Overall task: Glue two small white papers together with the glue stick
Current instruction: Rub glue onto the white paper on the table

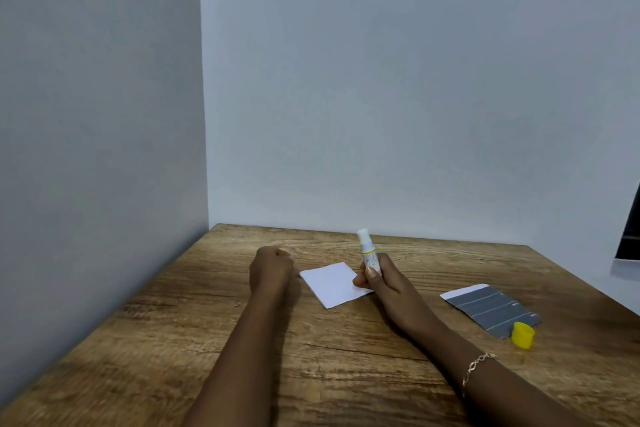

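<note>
The right hand holds the glue stick upright, its fingers wrapped around the lower part, the uncapped white tip pointing up. It is over the right edge of a white paper lying flat on the tabletop. The left hand rests just beside the paper's left corner, fingers curled into a fist and holding nothing. Further right lies a grey striped paper, with the yellow cap at its near corner.

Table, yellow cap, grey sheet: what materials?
Table: wood or wood-look laminate, matte; grain lines show, cannot tell which. Cap: likely plastic, smooth, uniform yellow, moulded cup shape. Grey sheet: probably printed paper; thin, flat, white margin at one edge.
</note>
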A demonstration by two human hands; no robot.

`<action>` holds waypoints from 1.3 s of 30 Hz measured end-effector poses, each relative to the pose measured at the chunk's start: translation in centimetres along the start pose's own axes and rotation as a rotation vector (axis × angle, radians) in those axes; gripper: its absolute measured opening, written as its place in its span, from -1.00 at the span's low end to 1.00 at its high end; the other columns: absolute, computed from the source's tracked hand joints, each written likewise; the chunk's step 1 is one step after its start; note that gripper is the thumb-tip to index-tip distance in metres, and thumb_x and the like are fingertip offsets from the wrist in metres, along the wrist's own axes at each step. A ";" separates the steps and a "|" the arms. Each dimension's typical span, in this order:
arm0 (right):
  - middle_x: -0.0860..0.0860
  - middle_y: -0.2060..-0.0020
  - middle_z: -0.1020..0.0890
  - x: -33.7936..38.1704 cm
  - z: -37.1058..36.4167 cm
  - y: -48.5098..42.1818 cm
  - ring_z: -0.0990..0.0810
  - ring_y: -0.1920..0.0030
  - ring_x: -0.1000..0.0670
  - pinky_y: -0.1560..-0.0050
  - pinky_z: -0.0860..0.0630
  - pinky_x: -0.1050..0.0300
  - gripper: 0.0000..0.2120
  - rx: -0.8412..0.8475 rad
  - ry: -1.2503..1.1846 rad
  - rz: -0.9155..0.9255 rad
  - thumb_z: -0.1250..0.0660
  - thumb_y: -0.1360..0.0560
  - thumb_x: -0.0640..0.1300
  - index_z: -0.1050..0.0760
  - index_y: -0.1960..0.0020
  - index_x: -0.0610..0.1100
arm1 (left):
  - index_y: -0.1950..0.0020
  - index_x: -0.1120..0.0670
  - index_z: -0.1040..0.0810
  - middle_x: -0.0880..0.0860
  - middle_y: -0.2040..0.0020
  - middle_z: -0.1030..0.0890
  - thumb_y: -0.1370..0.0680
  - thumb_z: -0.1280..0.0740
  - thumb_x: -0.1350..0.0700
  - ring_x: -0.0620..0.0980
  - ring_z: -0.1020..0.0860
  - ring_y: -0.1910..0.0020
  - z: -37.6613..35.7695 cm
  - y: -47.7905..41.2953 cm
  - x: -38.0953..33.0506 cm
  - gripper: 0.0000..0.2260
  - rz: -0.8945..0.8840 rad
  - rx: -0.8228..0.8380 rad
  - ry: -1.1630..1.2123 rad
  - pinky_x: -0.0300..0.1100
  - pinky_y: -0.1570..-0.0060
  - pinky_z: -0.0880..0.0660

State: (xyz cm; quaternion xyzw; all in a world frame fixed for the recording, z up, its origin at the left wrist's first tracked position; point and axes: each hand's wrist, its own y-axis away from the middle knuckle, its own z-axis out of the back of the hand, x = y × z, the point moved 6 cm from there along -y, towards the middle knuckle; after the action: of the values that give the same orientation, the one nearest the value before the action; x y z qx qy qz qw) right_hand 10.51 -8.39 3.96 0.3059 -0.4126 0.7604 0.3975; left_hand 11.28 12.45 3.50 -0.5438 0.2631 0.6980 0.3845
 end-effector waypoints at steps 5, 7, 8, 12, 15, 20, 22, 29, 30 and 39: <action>0.11 0.14 -0.59 -0.1 -0.5 -0.2 -0.50 0.06 0.25 0.16 -0.31 0.54 -0.83 0.067 0.102 0.000 -0.06 -0.59 -0.06 -0.35 -0.06 -0.11 | -0.11 0.09 -0.54 0.13 -0.17 -0.55 -0.53 -0.23 0.09 0.12 -0.45 -0.20 -2.0 0.4 -0.4 -0.79 -0.181 0.074 -0.539 -0.07 -0.15 -0.42; 0.15 0.15 -0.59 -0.2 -0.5 -0.2 -0.49 0.08 0.27 0.18 -0.30 0.55 -0.86 0.074 0.120 -0.005 -0.06 -0.59 -0.06 -0.35 -0.04 -0.08 | -0.17 0.08 -0.51 0.10 -0.24 -0.51 -0.54 -0.23 -0.01 0.11 -0.37 -0.28 -3.0 0.6 -0.8 -0.72 -0.259 0.096 -0.705 -0.03 -0.23 -0.34; 0.16 0.15 -0.58 -0.3 -0.5 -0.2 -0.49 0.09 0.28 0.18 -0.30 0.55 -0.86 0.078 0.126 -0.005 -0.06 -0.59 -0.05 -0.34 -0.05 -0.07 | -0.21 0.08 -0.48 0.09 -0.28 -0.48 -0.53 -0.23 -0.06 0.10 -0.34 -0.31 -3.4 0.4 -0.9 -0.67 -0.276 0.102 -0.771 -0.01 -0.25 -0.31; 0.17 0.14 -0.58 -0.4 -0.5 -0.2 -0.49 0.09 0.30 0.16 -0.31 0.51 -0.81 0.091 0.136 -0.005 -0.06 -0.58 -0.03 -0.35 -0.10 -0.07 | -0.24 0.07 -0.47 0.10 -0.32 -0.44 -0.49 -0.28 -0.13 0.11 -0.31 -0.34 -4.3 -0.2 -0.6 -0.59 -0.248 0.142 -0.853 0.01 -0.26 -0.27; 0.16 0.14 -0.60 -0.4 -0.4 -0.2 -0.49 0.10 0.30 0.10 -0.34 0.38 -0.81 0.092 0.131 -0.006 -0.07 -0.58 -0.01 -0.36 -0.09 -0.07 | -0.21 0.07 -0.49 0.09 -0.29 -0.48 -0.44 -0.34 -0.12 0.10 -0.33 -0.33 -4.3 -0.5 -0.4 -0.58 -0.212 0.146 -0.817 0.01 -0.25 -0.29; 0.13 0.13 -0.63 -0.5 -0.4 -0.2 -0.50 0.15 0.36 0.11 -0.35 0.37 -0.79 0.090 0.113 -0.023 -0.08 -0.57 0.01 -0.37 -0.07 -0.09 | -0.01 0.07 -0.46 0.05 -0.14 -0.57 -0.41 -0.40 0.01 0.07 -0.48 -0.17 -4.0 -0.2 -0.7 -0.74 -0.176 0.166 -0.558 -0.05 -0.16 -0.37; 0.11 0.15 -0.64 -0.4 -0.2 -0.2 -0.51 0.16 0.36 0.11 -0.35 0.39 -0.82 0.059 0.060 -0.028 -0.09 -0.57 -0.01 -0.38 -0.04 -0.08 | 0.15 0.04 -0.40 0.06 -0.07 -0.59 -0.40 -0.42 0.12 0.08 -0.52 -0.09 -3.8 0.1 -1.0 -0.81 -0.180 0.176 -0.418 -0.06 -0.08 -0.41; -0.09 0.25 -0.59 -0.1 2.2 0.1 -0.49 0.22 -0.01 0.14 -0.40 0.10 -0.86 -0.158 -0.443 -0.098 -0.12 -0.57 -0.14 -0.43 0.08 -0.13 | 0.17 0.21 -0.46 0.15 0.29 -0.56 -0.39 -0.39 0.39 0.03 -0.50 0.39 -3.5 1.4 -1.5 -0.85 -0.020 0.499 -0.010 -0.18 0.39 -0.42; -0.11 0.25 -0.59 0.1 2.8 0.3 -0.51 0.21 -0.03 0.14 -0.43 0.10 -0.86 -0.192 -0.477 -0.099 -0.12 -0.57 -0.16 -0.44 0.07 -0.13 | 0.16 0.22 -0.48 0.13 0.35 -0.57 -0.40 -0.38 0.39 -0.01 -0.48 0.46 -3.5 2.0 -1.7 -0.87 -0.009 0.573 -0.013 -0.22 0.42 -0.36; -0.10 0.34 -0.57 0.5 5.6 1.5 -0.58 0.32 -0.02 0.33 -0.55 0.20 -0.82 -0.289 -0.554 -0.072 -0.17 -0.55 -0.21 -0.40 -0.13 -0.05 | 0.27 0.11 -0.45 0.06 0.32 -0.50 -0.40 -0.43 0.33 -0.05 -0.45 0.38 -4.4 6.0 -3.0 -0.80 -0.132 0.741 -0.305 -0.30 0.42 -0.38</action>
State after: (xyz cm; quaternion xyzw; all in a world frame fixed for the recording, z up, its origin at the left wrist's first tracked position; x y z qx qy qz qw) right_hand 9.74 -13.58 6.46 0.4562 -0.5979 0.5670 0.3359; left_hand 9.18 4.84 4.91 -0.2743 0.4013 0.6023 0.6332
